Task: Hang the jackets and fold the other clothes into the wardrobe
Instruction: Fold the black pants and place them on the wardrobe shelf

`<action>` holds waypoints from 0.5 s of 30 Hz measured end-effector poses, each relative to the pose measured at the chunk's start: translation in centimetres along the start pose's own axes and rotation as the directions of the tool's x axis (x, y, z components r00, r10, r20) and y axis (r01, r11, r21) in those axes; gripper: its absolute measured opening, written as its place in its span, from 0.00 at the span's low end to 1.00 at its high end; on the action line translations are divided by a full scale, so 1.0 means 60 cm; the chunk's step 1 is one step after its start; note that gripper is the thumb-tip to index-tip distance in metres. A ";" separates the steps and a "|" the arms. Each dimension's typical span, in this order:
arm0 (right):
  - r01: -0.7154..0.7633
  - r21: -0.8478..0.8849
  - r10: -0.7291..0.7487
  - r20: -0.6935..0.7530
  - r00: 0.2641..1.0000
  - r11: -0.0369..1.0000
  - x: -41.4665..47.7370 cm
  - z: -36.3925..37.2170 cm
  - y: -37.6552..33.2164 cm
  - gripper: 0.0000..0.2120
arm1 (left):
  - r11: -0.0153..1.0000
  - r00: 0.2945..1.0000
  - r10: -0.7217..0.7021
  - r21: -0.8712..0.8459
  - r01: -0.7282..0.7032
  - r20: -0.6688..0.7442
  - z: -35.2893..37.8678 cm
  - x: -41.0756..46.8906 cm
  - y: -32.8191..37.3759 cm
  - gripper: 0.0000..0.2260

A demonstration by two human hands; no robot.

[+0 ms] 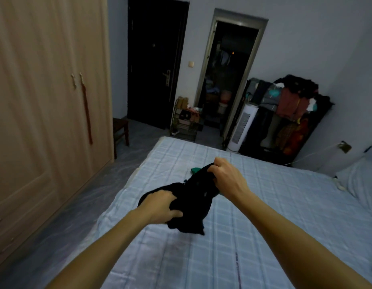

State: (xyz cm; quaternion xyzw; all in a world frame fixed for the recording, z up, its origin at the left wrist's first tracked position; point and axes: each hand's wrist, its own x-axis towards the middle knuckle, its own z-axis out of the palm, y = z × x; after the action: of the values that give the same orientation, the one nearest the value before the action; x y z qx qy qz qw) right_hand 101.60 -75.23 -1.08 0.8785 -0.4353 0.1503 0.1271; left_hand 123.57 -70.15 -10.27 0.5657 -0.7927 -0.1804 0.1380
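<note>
A bunched black garment [193, 201] hangs between my two hands above the bed [264, 226]. My left hand [162, 207] grips its near, lower end. My right hand [226, 176] grips its far, upper end. Its shape is hidden in the folds, so I cannot tell what kind of clothing it is. A small green piece of cloth [196, 169] shows on the sheet just behind it. The light wooden wardrobe [45, 90] stands at the left with its doors closed.
A strip of floor [76, 205] runs between wardrobe and bed. A dark door [155, 63], an open doorway [228, 76], a shoe rack [186, 119], a white tower appliance [240, 128] and a loaded clothes rack [289, 113] line the far wall. A pillow [360, 180] lies at right.
</note>
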 end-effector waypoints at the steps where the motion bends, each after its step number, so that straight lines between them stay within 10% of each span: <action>1: 0.018 0.008 -0.018 -0.024 1.000 1.000 -0.017 -0.021 0.008 0.10 | 0.998 0.999 -0.017 0.061 0.015 0.036 0.016 -0.005 0.012 0.13; 9: 0.046 -0.003 -0.046 -0.185 0.982 0.999 -0.204 -0.167 0.087 0.11 | 0.963 0.957 -0.174 0.164 0.215 -0.232 0.143 -0.076 0.143 0.11; 15: -0.165 -0.042 0.155 -0.185 0.971 0.985 -0.371 -0.214 0.147 0.26 | 0.948 0.948 -0.319 -0.008 0.319 0.023 0.137 -0.113 0.207 0.18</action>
State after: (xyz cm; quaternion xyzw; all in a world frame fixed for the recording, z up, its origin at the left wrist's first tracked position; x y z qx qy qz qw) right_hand 79.70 -59.71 3.23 0.8193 -0.4955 0.2266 0.1786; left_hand 111.75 -59.00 -12.25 0.6835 -0.6912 -0.2111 0.1020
